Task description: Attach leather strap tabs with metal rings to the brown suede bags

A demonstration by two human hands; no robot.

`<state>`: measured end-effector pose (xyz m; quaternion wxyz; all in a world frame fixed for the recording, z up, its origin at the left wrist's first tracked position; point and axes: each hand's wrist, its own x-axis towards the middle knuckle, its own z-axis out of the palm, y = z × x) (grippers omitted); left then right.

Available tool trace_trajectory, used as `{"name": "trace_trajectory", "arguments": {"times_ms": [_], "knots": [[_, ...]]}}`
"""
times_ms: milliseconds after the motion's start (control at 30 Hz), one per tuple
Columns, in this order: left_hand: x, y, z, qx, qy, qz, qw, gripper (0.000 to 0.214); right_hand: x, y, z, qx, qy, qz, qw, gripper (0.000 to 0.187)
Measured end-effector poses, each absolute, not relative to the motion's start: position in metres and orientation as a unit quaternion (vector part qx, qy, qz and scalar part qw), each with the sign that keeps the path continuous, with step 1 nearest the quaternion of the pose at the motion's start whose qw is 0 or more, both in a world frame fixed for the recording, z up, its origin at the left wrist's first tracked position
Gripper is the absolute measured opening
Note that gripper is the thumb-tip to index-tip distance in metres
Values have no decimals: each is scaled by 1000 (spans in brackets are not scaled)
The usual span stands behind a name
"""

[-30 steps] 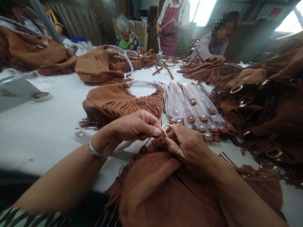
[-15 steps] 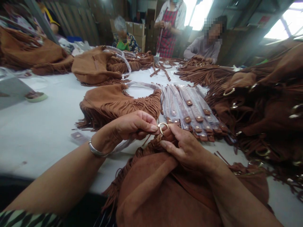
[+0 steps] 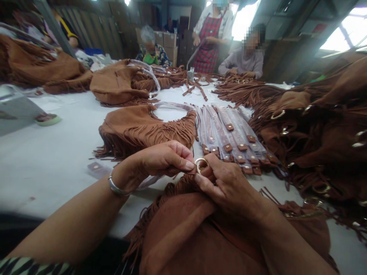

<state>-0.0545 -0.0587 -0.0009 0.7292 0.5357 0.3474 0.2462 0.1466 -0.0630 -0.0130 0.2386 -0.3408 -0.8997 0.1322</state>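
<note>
A brown suede fringed bag (image 3: 183,229) lies in front of me at the table's near edge. At its top corner a gold ring (image 3: 197,163) stands up between my hands. My left hand (image 3: 168,158) is closed in a pinch on a brown strap end (image 3: 191,170) beside the ring. My right hand (image 3: 229,187) is closed around the bag's corner at the ring, its thumb close to the strap end. Its fingers behind the ring are partly hidden. A plastic-wrapped strap runs under my left wrist.
Another fringed bag (image 3: 143,128) lies just beyond my hands. Plastic-wrapped straps (image 3: 226,133) with brown ends lie right of it. A heap of brown bags (image 3: 321,133) rises on the right. Several people work across the white table (image 3: 65,152); a green dish (image 3: 48,120) sits at left.
Both hands have shifted slightly down and right in view. My right thumb has come nearer the strap end, and the ring has turned a little. The standing person's hands have moved apart.
</note>
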Motion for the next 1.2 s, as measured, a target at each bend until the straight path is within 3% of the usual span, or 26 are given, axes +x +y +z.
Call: {"name": "trace_trajectory", "arguments": {"times_ms": [267,433,700,933,1067,1200], "knots": [[-52,-58,-4,531,337,241,739,20,152,-61,-12,-303,-918,126,220,11],[-55,-58,-3,530,341,232,741,19,152,-63,-14,-288,-940,100,156,11],[-58,-51,-9,522,345,251,739,22,146,-66,-17,-363,-902,127,199,20],[-63,-56,5,614,386,222,652,25,139,-79,-16,-382,-890,42,246,14],[-64,-64,13,627,411,196,632,25,140,-79,-14,-358,-901,69,237,10],[-60,-65,11,602,411,249,638,22,143,-76,-15,-351,-899,94,244,10]]}}
